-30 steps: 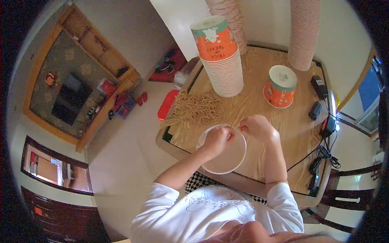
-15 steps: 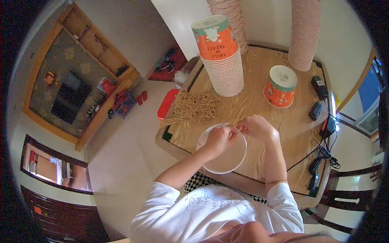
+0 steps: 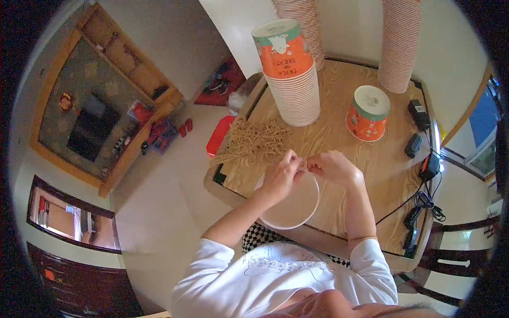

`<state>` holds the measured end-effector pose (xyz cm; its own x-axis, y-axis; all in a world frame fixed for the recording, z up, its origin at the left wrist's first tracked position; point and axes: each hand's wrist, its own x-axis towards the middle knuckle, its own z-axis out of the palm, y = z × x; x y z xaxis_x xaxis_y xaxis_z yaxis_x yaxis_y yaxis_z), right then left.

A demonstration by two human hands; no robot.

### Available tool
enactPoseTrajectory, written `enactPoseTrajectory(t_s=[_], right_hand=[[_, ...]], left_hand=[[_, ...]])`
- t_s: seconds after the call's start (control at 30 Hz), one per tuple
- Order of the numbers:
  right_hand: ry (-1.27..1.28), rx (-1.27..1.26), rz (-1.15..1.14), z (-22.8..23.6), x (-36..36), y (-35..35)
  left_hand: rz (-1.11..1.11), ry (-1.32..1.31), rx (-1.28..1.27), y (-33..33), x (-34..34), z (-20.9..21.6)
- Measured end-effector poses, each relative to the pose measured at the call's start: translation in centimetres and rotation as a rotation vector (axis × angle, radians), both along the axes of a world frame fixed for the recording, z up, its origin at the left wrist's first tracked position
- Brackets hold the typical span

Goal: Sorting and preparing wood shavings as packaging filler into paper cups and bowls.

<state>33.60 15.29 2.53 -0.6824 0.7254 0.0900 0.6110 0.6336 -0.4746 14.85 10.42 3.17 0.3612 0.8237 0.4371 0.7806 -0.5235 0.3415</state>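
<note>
Watching, I see the round white paper bucket (image 3: 291, 208) mid-frame below the left hand (image 3: 281, 179), right hand (image 3: 336, 168) farther; both pinched, contents unclear.

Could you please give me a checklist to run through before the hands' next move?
1. Left hand and right hand close together near the far rim of the open tub: ok.
2. Tub mouth unlidded: ok.
3. Twine pile untangled: not ok, strands lie jumbled.
4. Tub fully supported by the table: cannot tell.
5. Something firmly pinched in the fingers: cannot tell, too small.
</note>
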Motion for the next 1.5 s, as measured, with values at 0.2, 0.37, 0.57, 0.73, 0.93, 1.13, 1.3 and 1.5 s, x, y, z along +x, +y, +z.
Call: enactPoseTrajectory(t_s=[0.2,0.37,0.57,0.73,0.93,1.13,1.3,1.5], right_hand=[[0.034,0.009,0.079,0.7,-1.1,-0.7],[0.041,0.016,0.047,0.5,-1.4,-1.1],[0.040,-0.005,0.057,1.6,-2.2,-1.6],[0.036,-0.085,0.058,-0.1,-2.0,-1.0],[0.180,0.030,0.073,1.3,-2.1,-1.4],[0.263,-0.020,0.119,0.7,-2.5,-0.8],[0.171,-0.032,0.105,1.9,-2.2,-1.1],[0.031,-0.024,0.065,2.3,-2.2,-1.4]], left_hand=[[-0.052,0.022,-0.186,-0.1,-1.8,0.4],[-0.007,-0.287,-0.639,-0.4,-2.9,0.2],[0.062,-0.816,-0.766,-1.4,-1.9,-3.6],[0.061,-0.820,-0.819,-1.3,-1.8,-3.7],[0.071,-0.858,-0.827,-2.0,-2.6,-3.4],[0.065,-0.837,-0.846,-1.8,-2.0,-2.6],[0.043,-0.828,-0.788,-1.7,-2.2,-3.3],[0.037,-0.753,-0.689,-1.9,-2.1,-4.0]])
